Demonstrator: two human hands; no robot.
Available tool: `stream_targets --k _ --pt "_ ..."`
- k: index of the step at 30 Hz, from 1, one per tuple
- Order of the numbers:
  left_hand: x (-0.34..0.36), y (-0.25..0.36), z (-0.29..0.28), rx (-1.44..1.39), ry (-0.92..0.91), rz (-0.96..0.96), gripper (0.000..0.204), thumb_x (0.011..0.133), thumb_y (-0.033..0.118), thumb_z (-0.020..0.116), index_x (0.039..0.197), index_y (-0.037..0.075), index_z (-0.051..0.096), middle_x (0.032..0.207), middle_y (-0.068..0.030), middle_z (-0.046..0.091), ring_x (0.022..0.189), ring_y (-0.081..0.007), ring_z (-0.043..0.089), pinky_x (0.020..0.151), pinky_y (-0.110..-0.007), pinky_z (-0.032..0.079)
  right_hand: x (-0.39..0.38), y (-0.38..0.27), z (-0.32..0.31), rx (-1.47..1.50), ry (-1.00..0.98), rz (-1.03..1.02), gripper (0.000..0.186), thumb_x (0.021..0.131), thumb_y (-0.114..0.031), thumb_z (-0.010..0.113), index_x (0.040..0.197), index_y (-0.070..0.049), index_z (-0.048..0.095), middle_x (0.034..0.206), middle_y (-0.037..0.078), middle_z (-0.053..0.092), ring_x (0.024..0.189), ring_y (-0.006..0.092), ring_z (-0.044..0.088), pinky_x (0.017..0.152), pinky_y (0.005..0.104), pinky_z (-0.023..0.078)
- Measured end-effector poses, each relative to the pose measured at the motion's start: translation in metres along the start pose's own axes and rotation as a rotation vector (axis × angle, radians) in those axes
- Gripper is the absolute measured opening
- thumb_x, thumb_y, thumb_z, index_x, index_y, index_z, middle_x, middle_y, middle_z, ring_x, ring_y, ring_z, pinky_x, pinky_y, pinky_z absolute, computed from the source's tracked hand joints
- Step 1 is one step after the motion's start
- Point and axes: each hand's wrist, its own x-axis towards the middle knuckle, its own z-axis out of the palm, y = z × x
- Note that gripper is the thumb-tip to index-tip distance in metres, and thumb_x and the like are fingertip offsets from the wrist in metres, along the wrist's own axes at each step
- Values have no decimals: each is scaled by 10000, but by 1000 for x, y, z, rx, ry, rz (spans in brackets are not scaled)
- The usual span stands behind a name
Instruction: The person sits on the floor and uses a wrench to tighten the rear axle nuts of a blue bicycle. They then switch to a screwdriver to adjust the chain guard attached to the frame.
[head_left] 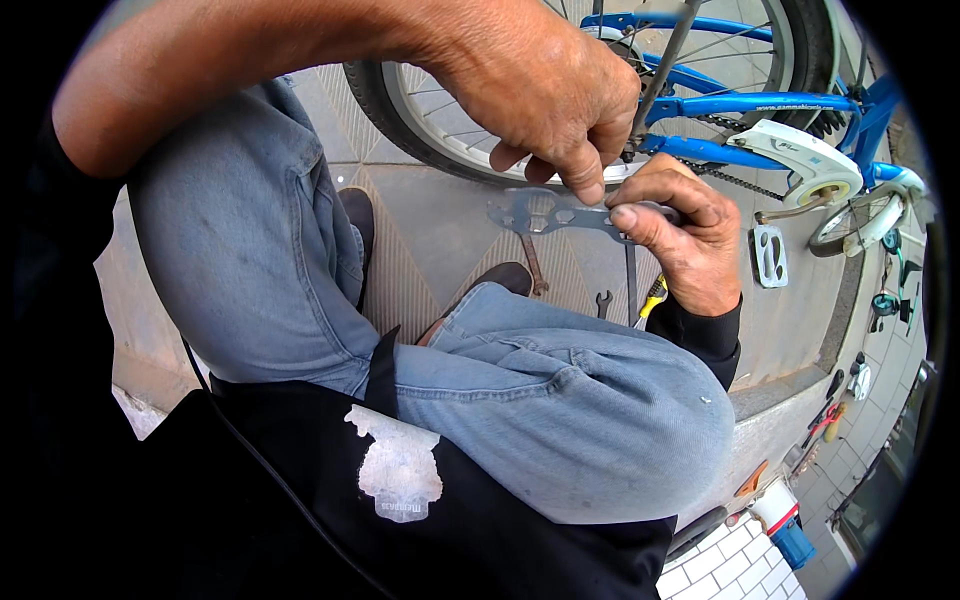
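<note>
My right hand [680, 235] grips a flat grey metal multi-hole spanner [567, 216], held level above the paving beside the bicycle's rear wheel [440, 148]. My left hand [555, 110] is above it with fingers curled, its index fingertip at the spanner's upper edge, touching or very near it; whatever those fingers may hold is unclear. Just behind that hand are the wheel's axle and blue frame tubes [740, 102], with the chain [728, 178] running toward a white chain guard [775, 150].
On the paving lie a rusty wrench [532, 265], a small open-ended spanner [603, 303], a yellow-handled tool [653, 299] and a silver pedal [769, 255]. At the right are the front wheel [835, 220], several scattered tools [830, 420] and a blue-and-white container [790, 535]. My bent knees flank the work.
</note>
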Motion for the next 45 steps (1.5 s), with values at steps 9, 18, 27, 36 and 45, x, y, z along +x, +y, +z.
stream_targets --k 9,18,27,36,45 --pt "20 3 17 -165 51 -279 179 827 148 671 798 -29 682 563 -71 577 475 -141 562 433 -286 451 9 -6 9 213 219 -77 209 747 -63 791 922 0 695 840 56 648 767 110 602 662 238 509" --pt "27 -7 12 -332 262 -304 189 780 145 689 821 -39 682 601 -78 613 505 -125 585 457 -245 465 -12 50 15 733 42 76 662 898 -474 615 1189 105 482 1073 237 605 937 319 666 795 423 570" --pt "33 -30 29 -293 264 -340 194 807 162 673 814 -30 695 629 -86 632 540 -133 592 469 -261 472 8 48 48 695 -106 186 463 937 -296 606 1175 95 534 1043 261 639 831 307 687 675 354 578" --pt "10 11 -6 -108 494 -365 274 868 217 632 950 -41 679 722 -88 655 603 -140 607 554 -274 493 -25 71 44 13 258 257 261 964 -228 536 1087 -31 655 891 62 691 689 106 640 525 232 469" --pt "-14 7 -24 -214 502 -128 258 908 172 557 856 -59 661 674 -64 625 622 -127 589 581 -279 468 -26 101 58 -276 206 186 264 1000 -229 470 1080 -30 625 767 32 671 539 82 546 502 250 452"
